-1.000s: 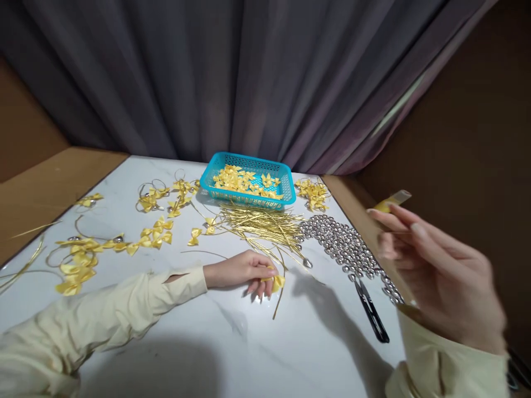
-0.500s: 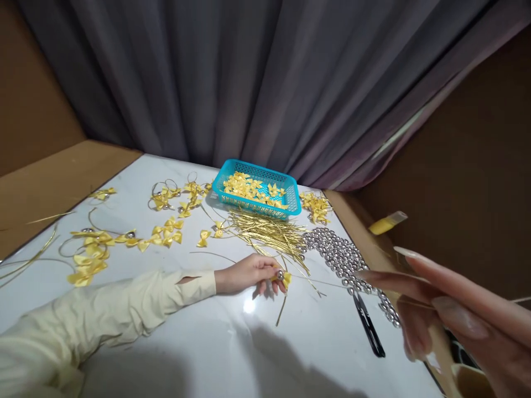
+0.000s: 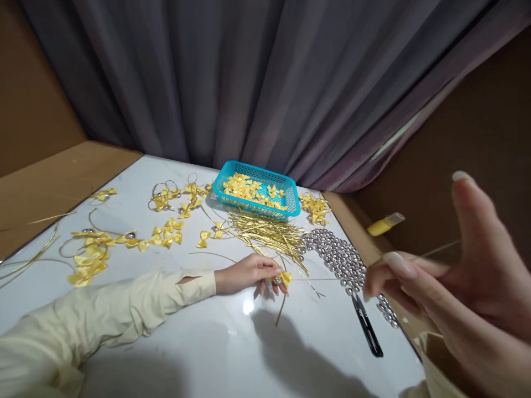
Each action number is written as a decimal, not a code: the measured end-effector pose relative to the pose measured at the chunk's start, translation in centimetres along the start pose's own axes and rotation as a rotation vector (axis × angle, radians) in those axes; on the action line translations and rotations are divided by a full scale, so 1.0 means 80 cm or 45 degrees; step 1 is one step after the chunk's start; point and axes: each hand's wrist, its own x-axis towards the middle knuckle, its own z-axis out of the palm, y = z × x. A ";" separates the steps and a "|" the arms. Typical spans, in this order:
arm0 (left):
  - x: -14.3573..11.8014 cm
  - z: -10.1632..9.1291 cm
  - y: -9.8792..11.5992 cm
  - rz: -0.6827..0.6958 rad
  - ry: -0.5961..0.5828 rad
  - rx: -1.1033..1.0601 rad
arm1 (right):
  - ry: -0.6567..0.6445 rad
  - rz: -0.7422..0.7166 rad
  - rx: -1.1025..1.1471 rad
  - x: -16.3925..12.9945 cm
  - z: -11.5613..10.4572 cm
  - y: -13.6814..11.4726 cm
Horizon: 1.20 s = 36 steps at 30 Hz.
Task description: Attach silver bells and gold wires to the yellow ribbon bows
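Grip: left hand point(image 3: 254, 272) pinches yellow bow point(image 3: 286, 278) and bead point(image 3: 277, 281), right hand point(image 3: 468, 290) thread point(image 3: 317, 279); likely binding, next calling for even tension.

place: craft work corner | grey curtain point(image 3: 215, 83) behind marbled table point(image 3: 224, 367) | silver beads point(image 3: 334, 254) | basket point(image 3: 267, 178) of yellow bows point(image 3: 243, 188)

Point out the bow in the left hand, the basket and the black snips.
Bow point(image 3: 286, 277): head view, on its yellow ribbon.
Basket point(image 3: 265, 178): head view, on the inner side of its far wall.
Snips point(image 3: 368, 329): head view, on the black handles.
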 end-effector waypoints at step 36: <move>0.001 -0.003 0.005 -0.094 -0.019 -0.105 | 0.112 0.216 0.213 0.067 -0.015 0.047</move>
